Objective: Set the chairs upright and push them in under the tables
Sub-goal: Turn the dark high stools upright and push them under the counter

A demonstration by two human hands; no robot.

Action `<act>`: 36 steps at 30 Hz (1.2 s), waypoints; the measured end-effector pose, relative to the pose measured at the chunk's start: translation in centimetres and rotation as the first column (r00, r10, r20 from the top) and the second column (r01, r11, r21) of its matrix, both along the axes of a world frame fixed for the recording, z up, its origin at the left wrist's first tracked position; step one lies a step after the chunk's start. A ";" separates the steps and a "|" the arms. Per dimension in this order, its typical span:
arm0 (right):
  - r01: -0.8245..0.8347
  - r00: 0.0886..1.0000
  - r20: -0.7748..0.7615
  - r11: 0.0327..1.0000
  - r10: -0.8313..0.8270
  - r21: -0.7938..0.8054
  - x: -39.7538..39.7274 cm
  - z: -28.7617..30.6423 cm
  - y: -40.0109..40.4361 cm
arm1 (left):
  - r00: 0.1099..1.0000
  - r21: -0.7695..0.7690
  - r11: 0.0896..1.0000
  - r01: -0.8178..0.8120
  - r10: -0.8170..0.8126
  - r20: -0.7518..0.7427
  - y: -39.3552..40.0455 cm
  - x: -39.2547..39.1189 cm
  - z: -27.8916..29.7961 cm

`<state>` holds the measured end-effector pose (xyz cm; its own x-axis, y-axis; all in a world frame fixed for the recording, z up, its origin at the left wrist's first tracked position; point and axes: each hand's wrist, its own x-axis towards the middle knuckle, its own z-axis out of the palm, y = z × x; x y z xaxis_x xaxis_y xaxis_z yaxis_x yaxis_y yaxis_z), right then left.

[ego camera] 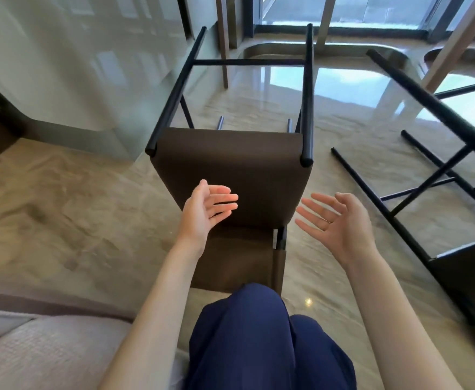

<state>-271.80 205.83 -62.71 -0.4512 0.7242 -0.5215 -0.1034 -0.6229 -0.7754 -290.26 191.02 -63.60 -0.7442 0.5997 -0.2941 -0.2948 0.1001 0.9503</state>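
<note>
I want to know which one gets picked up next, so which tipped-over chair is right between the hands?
The brown-seated chair straight ahead, between left hand and right hand. The other chair lies off right.

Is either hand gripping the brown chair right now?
No, the left hand and right hand hover open-palmed above the tipped brown chair.

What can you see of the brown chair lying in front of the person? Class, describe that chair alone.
The brown chair lies tipped over on the glossy stone-look floor, straight ahead of the person. Its dark brown upholstered seat underside faces the camera; the backrest is nearest the knees. Thin black legs, seemingly metal, point away, joined by a crossbar. Both hands, left hand and right hand, are open beside it, not touching it.
</note>
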 end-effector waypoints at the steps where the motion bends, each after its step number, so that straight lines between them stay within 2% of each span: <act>1: -0.008 1.000 -0.002 1.000 0.008 0.004 0.0 -0.8 -0.2 | 1.000 -0.002 1.000 0.004 -0.004 -0.007 0.0 0.0 -0.9; 13: -0.044 0.998 0.044 0.998 0.042 0.041 -2.6 -4.9 1.4 | 1.000 -0.042 0.999 0.007 -0.006 0.020 1.2 -2.1 -6.1; 18: -0.065 0.995 0.078 0.997 0.067 -0.030 -5.1 -8.4 3.0 | 0.994 -0.134 0.991 -0.012 0.027 0.110 3.0 -4.1 -9.7; 23: -0.070 0.975 0.200 0.988 0.098 -0.139 -6.5 -15.6 4.3 | 0.963 -0.266 0.964 0.007 0.065 0.261 4.0 -5.0 -16.1; 27: -0.050 0.919 0.377 0.980 0.120 -0.191 -6.6 -23.8 3.3 | 0.907 -0.362 0.931 0.055 0.106 0.409 3.1 -4.0 -22.4; 30: -0.053 0.851 0.506 0.982 0.140 -0.182 -6.4 -29.0 2.1 | 0.886 -0.449 0.885 0.127 0.102 0.452 2.4 -2.9 -26.4; 33: -0.049 0.798 0.578 0.974 0.172 -0.223 -5.6 -33.2 0.4 | 0.856 -0.495 0.850 0.181 0.112 0.505 1.6 -1.7 -29.5; 36: -0.083 0.701 0.691 0.983 0.175 -0.165 -4.5 -35.7 -1.2 | 0.811 -0.526 0.828 0.192 0.167 0.560 0.9 -0.4 -32.3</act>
